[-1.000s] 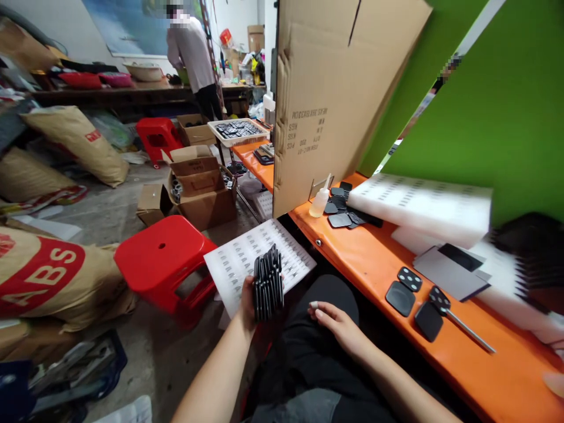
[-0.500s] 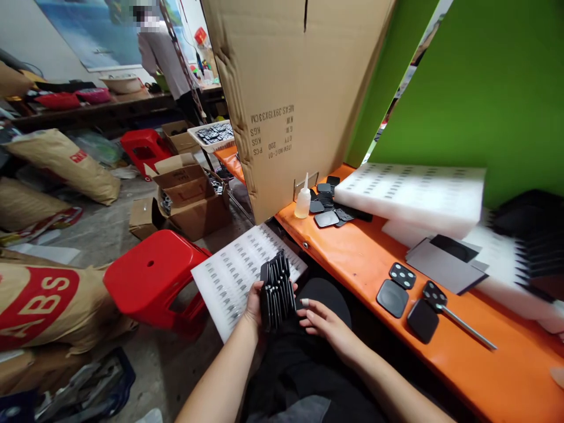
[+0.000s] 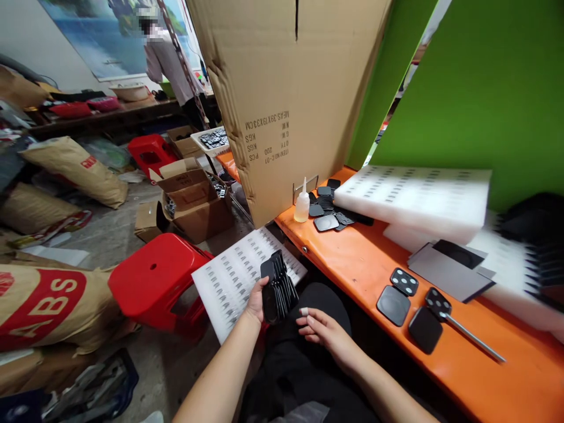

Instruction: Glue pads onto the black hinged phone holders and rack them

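The long table with orange covering [image 3: 348, 258] runs along the person's right side. To its left lies a white foam-like sheet with rows of small dark slots [image 3: 229, 276]. In front of this sheet, above the lap, is the fanned stack of flat black pieces [image 3: 282, 291]. The left hand [image 3: 256, 298] has its grip closed around this stack, with the thumb on the near face; its other fingers are mostly hidden. The right hand [image 3: 324, 329] is just beside the stack, apart from it, its grip loose and its fingers half bent. A small white wrap [image 3: 304, 312] covers one of its fingertips.
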Motion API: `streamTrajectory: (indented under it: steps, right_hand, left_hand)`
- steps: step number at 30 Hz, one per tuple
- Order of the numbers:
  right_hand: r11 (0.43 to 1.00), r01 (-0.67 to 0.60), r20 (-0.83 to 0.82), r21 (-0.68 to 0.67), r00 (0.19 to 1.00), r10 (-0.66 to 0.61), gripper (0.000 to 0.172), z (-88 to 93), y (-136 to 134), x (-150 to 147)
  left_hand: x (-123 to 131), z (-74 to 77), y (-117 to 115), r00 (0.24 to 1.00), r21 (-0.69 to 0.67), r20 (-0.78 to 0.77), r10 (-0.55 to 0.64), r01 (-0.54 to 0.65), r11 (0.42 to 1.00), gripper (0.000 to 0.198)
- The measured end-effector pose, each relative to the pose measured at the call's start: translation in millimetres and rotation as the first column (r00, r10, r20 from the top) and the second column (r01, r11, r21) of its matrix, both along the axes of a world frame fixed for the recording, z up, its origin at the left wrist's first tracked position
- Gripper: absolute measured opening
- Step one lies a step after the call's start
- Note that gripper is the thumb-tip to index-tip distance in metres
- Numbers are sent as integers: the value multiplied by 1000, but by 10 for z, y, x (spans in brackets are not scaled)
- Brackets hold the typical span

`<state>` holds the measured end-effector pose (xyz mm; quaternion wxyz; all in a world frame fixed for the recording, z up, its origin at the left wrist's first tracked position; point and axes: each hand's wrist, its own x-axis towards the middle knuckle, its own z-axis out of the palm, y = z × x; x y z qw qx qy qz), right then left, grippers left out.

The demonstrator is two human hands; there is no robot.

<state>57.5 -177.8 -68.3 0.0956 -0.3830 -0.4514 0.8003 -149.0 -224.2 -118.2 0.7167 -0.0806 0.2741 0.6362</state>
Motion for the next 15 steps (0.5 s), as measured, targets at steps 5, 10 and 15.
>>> streamTrajectory:
  steps: [5, 10, 15]
  right_hand:
    - [972, -67, 92, 225, 995, 47, 55, -63, 68, -122]
    - [609, -273, 304, 745, 951, 53, 39, -64, 432, -626]
    - [452, -457, 521, 766, 853, -19, 55, -280, 836, -1152]
  left_hand:
    - [-125, 80, 11, 996, -32, -26, 84, -85, 996, 36]
    - [-596, 291, -157, 969, -77, -120, 215, -225, 971, 39]
    - [-1431, 530, -170, 903, -121, -250, 349, -386, 914, 36]
